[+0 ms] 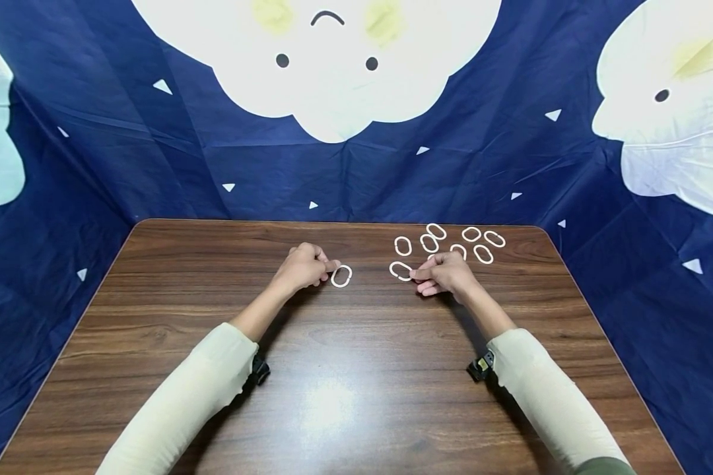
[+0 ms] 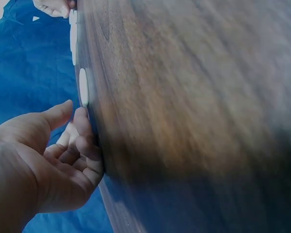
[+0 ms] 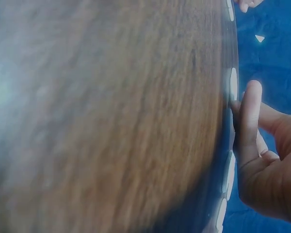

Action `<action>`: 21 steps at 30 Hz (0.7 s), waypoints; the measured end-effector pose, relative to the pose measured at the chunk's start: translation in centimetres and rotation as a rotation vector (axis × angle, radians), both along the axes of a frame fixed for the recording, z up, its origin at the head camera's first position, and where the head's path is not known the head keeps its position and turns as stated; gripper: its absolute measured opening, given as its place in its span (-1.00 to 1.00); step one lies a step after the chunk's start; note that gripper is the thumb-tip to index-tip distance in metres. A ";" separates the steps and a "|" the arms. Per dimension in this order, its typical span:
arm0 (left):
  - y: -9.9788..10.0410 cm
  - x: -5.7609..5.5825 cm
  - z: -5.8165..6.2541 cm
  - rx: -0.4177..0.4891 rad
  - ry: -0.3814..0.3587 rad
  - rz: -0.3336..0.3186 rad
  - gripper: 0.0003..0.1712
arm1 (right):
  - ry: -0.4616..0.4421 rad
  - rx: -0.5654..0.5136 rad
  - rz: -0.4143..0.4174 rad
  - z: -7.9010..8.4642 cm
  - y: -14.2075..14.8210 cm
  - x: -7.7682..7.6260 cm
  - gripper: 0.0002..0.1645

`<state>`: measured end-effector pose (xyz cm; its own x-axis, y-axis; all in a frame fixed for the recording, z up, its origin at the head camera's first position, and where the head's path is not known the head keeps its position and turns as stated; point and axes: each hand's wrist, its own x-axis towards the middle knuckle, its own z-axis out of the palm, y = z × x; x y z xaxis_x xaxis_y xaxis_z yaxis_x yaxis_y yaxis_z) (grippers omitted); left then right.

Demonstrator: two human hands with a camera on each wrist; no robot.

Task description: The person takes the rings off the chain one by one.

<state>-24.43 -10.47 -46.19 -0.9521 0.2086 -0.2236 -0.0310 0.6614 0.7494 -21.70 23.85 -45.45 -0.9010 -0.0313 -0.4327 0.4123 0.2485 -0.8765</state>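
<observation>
My left hand is at the left of a white oval split ring lying on the wooden table. Its fingertips are right at the ring's edge, and the left wrist view shows thumb and index finger apart with the ring just beyond them. To the right, my right hand pinches the near end of a second white oval split ring between thumb and index finger, low over the tabletop. In the right wrist view this ring appears edge-on past the fingertips.
Several more white oval rings, among them one ring at the left and another ring at the right, lie behind my right hand, which partly covers some. The brown table ends at a blue cloud-patterned cloth.
</observation>
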 end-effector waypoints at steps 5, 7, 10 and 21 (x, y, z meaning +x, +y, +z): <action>-0.7 -0.4 -0.5 0.043 0.029 -0.009 -0.64 | 0.023 -0.006 0.024 -0.2 0.9 0.2 -0.77; -0.9 -0.1 0.0 0.042 0.043 -0.012 -0.67 | 0.041 -0.003 0.028 -0.2 1.4 0.4 -0.75; -1.5 0.2 0.5 0.029 0.084 -0.023 -0.69 | 0.090 0.013 0.042 -0.1 2.1 0.7 -0.72; -6.1 0.5 2.5 0.019 0.186 -0.007 -0.69 | 0.285 0.172 0.025 1.1 5.9 2.2 -0.66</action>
